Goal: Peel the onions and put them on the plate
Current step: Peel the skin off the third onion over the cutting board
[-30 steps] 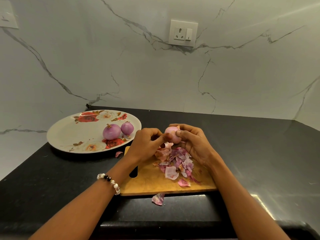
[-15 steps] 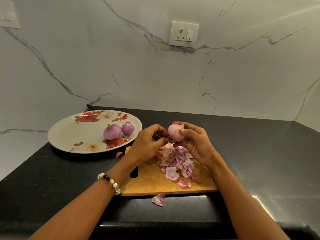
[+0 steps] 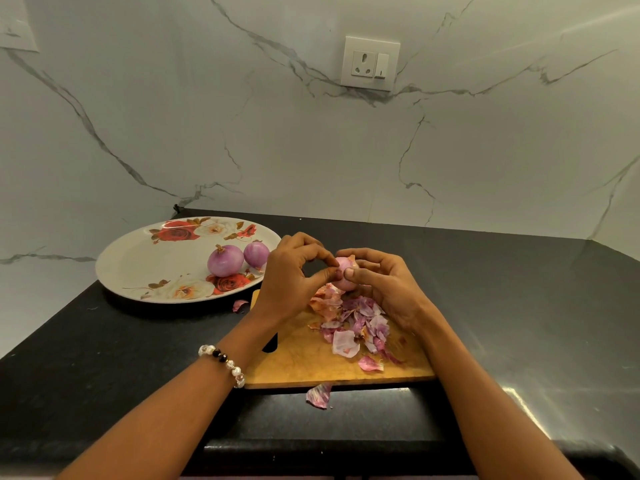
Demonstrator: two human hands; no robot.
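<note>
I see both forearms reaching in from the bottom edge and meeting above the far end of the cutting board [image 3: 311, 362]. The right hand [image 3: 384, 289] has its fingers curled round a small pink onion [image 3: 344, 273], index finger arched over the top and thumb pressed on the near face, so it grips the onion clear of the board. A scrap of papery skin sticks up at the onion's top. The left hand [image 3: 289, 278] is turned with its back toward me, fingers bent, and its thumb and fingertips come together against the left side of that same onion; I read it as pinching at the skin there, though the exact contact is too small for me to make out. A bead bracelet [image 3: 223, 363] sits on the left wrist.

Under the hands a heap of peels [image 3: 353, 323] in pink, purple and orange lies on the board. One loose peel [image 3: 318, 396] lies on the black worktop [image 3: 536, 323] just in front of the board, and another small one [image 3: 239, 304] lies between the board and the plate [image 3: 145, 258].

The floral plate sits on the worktop to the left, holding two peeled onions [image 3: 225, 260] touching or nearly touching each other near its right rim. A wall socket [image 3: 370, 63] is on the marble wall behind.
</note>
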